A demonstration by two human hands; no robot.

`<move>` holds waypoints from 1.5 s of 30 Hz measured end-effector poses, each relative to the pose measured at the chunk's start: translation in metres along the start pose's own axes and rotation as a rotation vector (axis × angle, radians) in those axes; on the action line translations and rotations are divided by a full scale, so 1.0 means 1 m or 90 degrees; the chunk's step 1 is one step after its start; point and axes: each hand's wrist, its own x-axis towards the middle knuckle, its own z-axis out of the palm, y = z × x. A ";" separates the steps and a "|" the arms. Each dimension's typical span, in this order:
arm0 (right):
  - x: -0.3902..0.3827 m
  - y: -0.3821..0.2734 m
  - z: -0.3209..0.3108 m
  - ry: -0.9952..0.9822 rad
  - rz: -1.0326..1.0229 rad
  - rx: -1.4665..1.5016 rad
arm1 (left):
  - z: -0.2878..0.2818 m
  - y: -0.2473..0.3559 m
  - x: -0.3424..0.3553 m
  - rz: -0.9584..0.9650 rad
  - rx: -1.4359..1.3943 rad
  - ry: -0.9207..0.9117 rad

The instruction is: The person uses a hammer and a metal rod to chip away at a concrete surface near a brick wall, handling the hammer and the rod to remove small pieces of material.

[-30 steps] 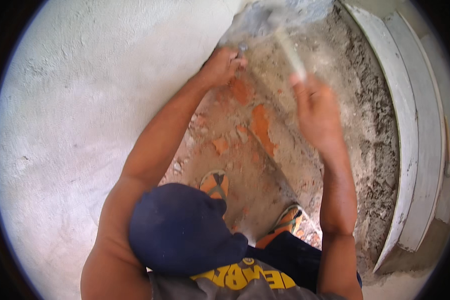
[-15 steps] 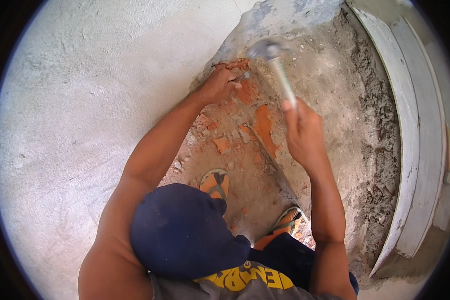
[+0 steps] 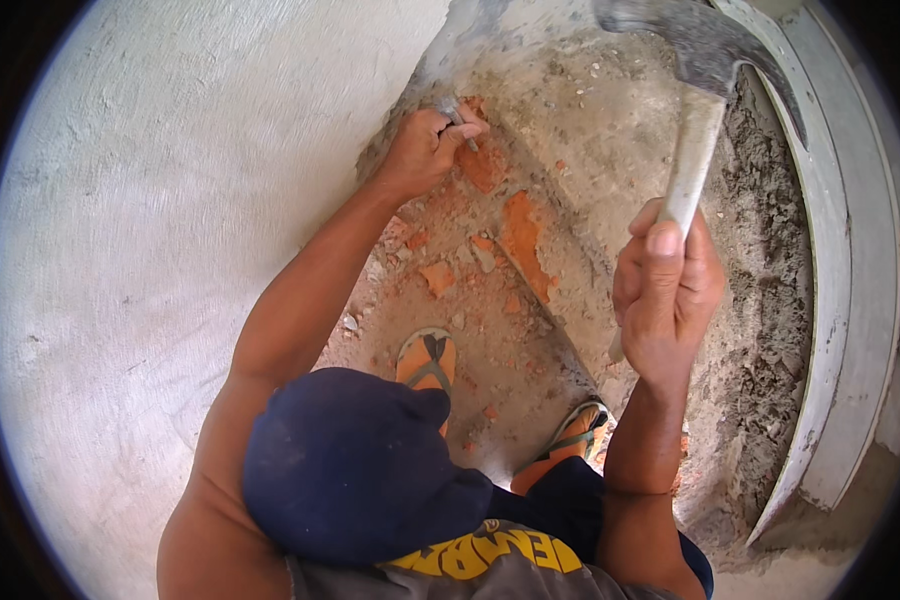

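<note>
My right hand (image 3: 667, 290) is wrapped round the pale handle of a claw hammer (image 3: 698, 145). The hammer is raised, its dark metal head toward the top right and apart from everything below. My left hand (image 3: 422, 152) grips a short grey metal chisel (image 3: 456, 113) between thumb and fingers, with part of it hidden by the fingers. Around that hand lies broken orange brick (image 3: 483, 165) at the foot of the wall. Where the chisel's tip touches cannot be made out.
A white plastered wall (image 3: 160, 220) runs along the left. Brick rubble (image 3: 437, 278) is strewn on the ground round my sandalled feet (image 3: 428, 362). A low ledge edge (image 3: 560, 330) crosses the middle. At right lie rough mortar (image 3: 765, 300) and long pale boards (image 3: 838, 270).
The hammer has swung up and right, away from the chisel. My right hand has moved right with it. My left hand has shifted slightly left, still holding the chisel.
</note>
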 end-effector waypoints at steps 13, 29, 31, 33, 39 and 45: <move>0.036 0.026 0.016 -0.224 -0.069 -0.486 | -0.001 0.010 0.002 -0.160 0.173 -0.055; 0.060 -0.005 0.005 -0.242 0.066 -0.538 | 0.006 -0.011 0.020 -0.028 0.071 -0.070; 0.057 -0.032 0.002 -0.135 -0.130 -0.459 | -0.005 0.004 0.019 -0.094 0.129 -0.149; 0.053 -0.068 -0.003 0.016 -0.146 -0.187 | -0.007 -0.001 0.027 -0.075 0.116 -0.134; 0.059 0.016 -0.007 -0.132 -0.240 -0.411 | 0.004 0.007 0.036 -0.112 0.086 -0.163; 0.065 -0.039 0.004 -0.063 -0.121 -0.411 | -0.001 -0.004 0.027 -0.059 0.088 -0.140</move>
